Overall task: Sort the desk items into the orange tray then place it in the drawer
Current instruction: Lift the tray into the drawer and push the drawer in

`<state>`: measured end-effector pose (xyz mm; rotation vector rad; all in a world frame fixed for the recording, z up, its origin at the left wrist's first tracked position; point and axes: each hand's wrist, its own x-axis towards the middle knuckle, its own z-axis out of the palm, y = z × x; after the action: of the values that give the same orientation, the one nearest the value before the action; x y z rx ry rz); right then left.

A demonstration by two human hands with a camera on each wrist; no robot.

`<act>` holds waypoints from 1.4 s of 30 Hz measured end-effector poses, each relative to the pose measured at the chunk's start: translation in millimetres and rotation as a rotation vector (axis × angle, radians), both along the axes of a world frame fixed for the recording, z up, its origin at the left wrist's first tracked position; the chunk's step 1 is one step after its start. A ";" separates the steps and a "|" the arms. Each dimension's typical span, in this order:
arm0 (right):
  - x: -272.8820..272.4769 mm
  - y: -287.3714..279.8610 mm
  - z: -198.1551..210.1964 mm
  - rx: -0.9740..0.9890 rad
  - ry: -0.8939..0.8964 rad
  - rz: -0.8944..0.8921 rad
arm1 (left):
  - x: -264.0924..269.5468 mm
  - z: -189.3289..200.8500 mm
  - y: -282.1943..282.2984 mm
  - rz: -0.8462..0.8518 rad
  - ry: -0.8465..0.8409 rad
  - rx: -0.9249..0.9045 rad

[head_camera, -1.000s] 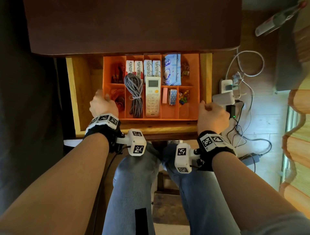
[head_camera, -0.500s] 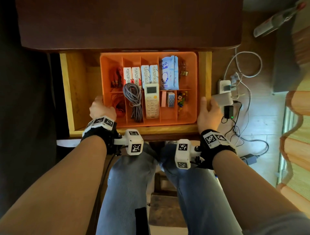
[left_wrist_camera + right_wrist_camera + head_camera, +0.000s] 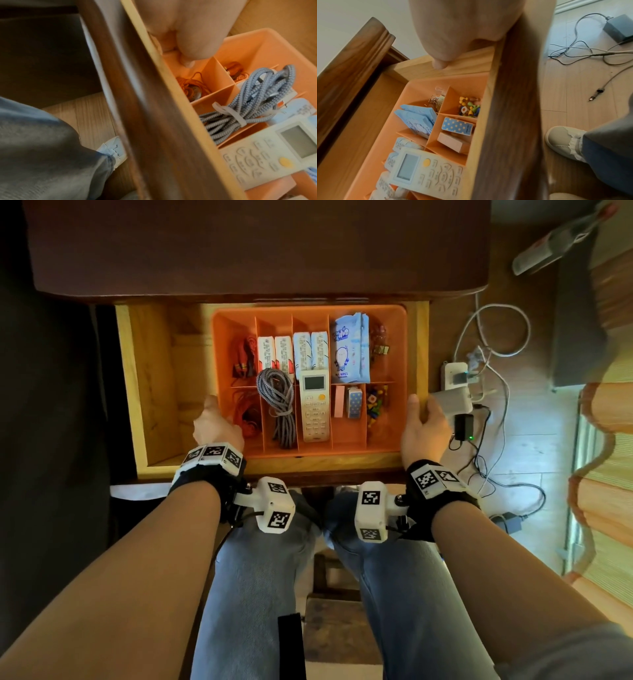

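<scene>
The orange tray [image 3: 308, 310] lies in the open wooden drawer [image 3: 154, 392], toward its right side. Its compartments hold a white remote [image 3: 314, 405], a coiled grey cable [image 3: 277, 402], blue wipe packs [image 3: 349, 347], small boxes and pins. My left hand [image 3: 217, 426] is at the tray's near-left corner, thumb outside the wall and fingers curled into the corner compartment [image 3: 187, 63]. My right hand [image 3: 423, 426] is off the tray, with straight fingers resting on the drawer's right wall [image 3: 439, 65].
The dark desk top [image 3: 257, 244] overhangs the back of the drawer. A power strip with chargers and tangled cables [image 3: 455, 392] lies on the floor right of the drawer. My knees in jeans [image 3: 257, 559] are just below the drawer front.
The tray has come to rest in the drawer. My right hand has uncurled from the tray's right edge and now lies on the drawer wall. My left hand stays at the left corner.
</scene>
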<state>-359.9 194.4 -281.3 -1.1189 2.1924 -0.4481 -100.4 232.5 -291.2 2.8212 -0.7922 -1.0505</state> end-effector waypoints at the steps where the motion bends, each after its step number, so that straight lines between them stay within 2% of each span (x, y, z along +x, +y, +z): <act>1: 0.4 0.0 -0.5 -0.002 -0.008 -0.003 | -2.3 1.7 1.5 -0.014 0.016 0.019; 5: 3.1 -0.9 4.7 0.039 -0.008 -0.001 | -7.4 9.6 5.6 0.012 0.151 0.082; 8: 6.5 5.6 17.3 0.072 0.000 0.031 | -8.8 19.6 11.8 0.032 0.209 0.039; 11: 9.5 22.6 35.6 0.099 -0.004 0.110 | -11.9 36.7 23.6 -0.076 0.184 0.011; 14: 9.0 39.8 50.9 0.113 -0.007 0.236 | -12.4 56.9 38.2 -0.213 0.114 0.079; 19: 6.6 54.1 66.9 0.393 0.081 0.482 | -15.9 84.5 58.4 -0.333 0.174 0.181; 22: 5.0 58.4 68.7 0.499 0.013 0.525 | -21.1 86.2 62.9 -0.357 0.187 0.260; 26: -2.7 56.5 62.9 0.361 -0.059 0.369 | -25.8 81.6 57.3 -0.287 0.124 0.246; 29: -5.3 54.3 59.2 0.333 -0.081 0.302 | -26.6 77.1 57.1 -0.278 0.105 0.208; 37: 2.9 28.3 56.1 0.198 -0.061 0.286 | -20.5 68.5 40.9 -0.262 0.008 -0.053; 42: 11.5 10.1 48.8 -0.002 0.025 0.269 | -14.3 66.2 18.5 -0.236 -0.055 -0.227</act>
<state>-348.4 204.5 -232.6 -1.4023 2.0234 -0.3195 -114.7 251.0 -225.0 2.6222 -1.1916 -0.8447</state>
